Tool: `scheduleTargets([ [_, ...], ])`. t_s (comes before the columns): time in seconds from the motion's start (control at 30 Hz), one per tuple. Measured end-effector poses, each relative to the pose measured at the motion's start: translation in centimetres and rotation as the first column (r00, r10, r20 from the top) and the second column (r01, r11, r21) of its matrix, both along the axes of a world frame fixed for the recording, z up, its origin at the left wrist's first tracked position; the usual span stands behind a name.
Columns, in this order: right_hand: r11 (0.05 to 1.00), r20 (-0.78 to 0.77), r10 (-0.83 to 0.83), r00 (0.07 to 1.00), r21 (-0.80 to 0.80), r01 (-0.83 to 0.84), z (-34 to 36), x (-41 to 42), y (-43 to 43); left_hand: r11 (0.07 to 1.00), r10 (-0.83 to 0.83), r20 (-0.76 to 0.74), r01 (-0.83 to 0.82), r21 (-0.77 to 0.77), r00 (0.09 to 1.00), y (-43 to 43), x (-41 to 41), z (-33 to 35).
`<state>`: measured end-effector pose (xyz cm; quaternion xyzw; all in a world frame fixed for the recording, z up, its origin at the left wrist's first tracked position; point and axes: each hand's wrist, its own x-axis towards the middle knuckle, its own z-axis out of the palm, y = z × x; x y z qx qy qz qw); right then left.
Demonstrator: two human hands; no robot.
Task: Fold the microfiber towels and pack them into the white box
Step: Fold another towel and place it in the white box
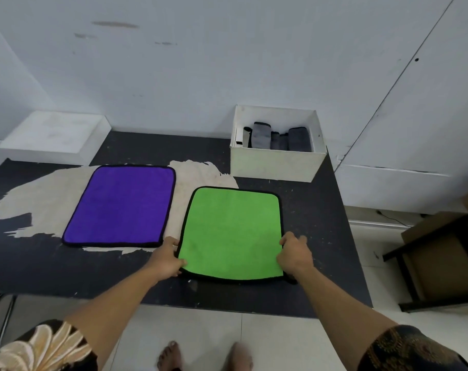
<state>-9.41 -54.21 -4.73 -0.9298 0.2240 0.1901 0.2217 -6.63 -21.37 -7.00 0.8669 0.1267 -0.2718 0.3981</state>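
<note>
A green microfiber towel (pixel 231 231) with black trim lies flat on the dark table (pixel 315 218), near its front edge. My left hand (pixel 166 259) pinches the towel's near left corner. My right hand (pixel 294 254) grips its near right corner. To the left, a purple towel (pixel 121 206) with black trim lies spread out flat. The white box (pixel 274 163) stands at the back right of the table and holds several folded grey towels (pixel 278 136) standing upright.
The table top has a large worn pale patch (pixel 40 203) under and around the purple towel. A white lid or flat box (pixel 54 136) sits at the back left. A dark shelf frame with cardboard (pixel 438 253) stands on the floor to the right.
</note>
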Motion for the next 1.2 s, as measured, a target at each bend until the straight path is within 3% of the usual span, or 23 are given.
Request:
scheduleTargets([
  [0.1,0.945,0.189,0.27,0.944,-0.241,-0.222,-0.4,-1.4,0.7,0.924,-0.303,0.166,0.246,0.294,0.938,0.0,-1.1,0.6],
  [0.2,0.851,0.222,0.506,0.833,-0.285,-0.441,-1.5,-3.3,1.3,0.651,-0.679,0.289,0.372,0.661,0.674,0.0,-2.1,0.3],
  [0.3,0.786,0.152,0.609,0.779,-0.246,-0.567,-2.6,-5.2,1.3,0.449,-0.872,0.225,0.527,0.721,0.435,0.4,-2.1,-0.3],
  [0.47,0.755,0.101,0.63,0.77,-0.312,-0.577,-2.9,-6.5,2.0,0.325,-0.937,0.16,0.605,0.727,0.311,0.5,-2.2,-0.7],
  [0.57,0.759,0.023,0.589,0.808,-0.359,-0.543,-2.6,-6.9,3.4,0.339,-0.925,0.145,0.59,0.733,0.351,0.0,-2.2,-0.5],
  [0.87,0.804,-0.017,0.406,0.914,-0.469,-0.366,-1.6,-7.0,6.1,0.583,-0.812,0.331,0.623,0.522,0.482,1.0,-1.6,1.0],
  [1.0,0.823,-0.012,0.31,0.951,-0.498,-0.274,-1.4,-7.9,6.4,0.577,-0.816,0.372,0.646,0.5,0.442,2.4,-1.3,1.2],
  [1.2,0.827,-0.025,0.286,0.958,-0.498,-0.26,-1.2,-8.8,5.2,0.495,-0.869,0.265,0.738,0.46,0.418,4.1,-0.4,0.8],
])
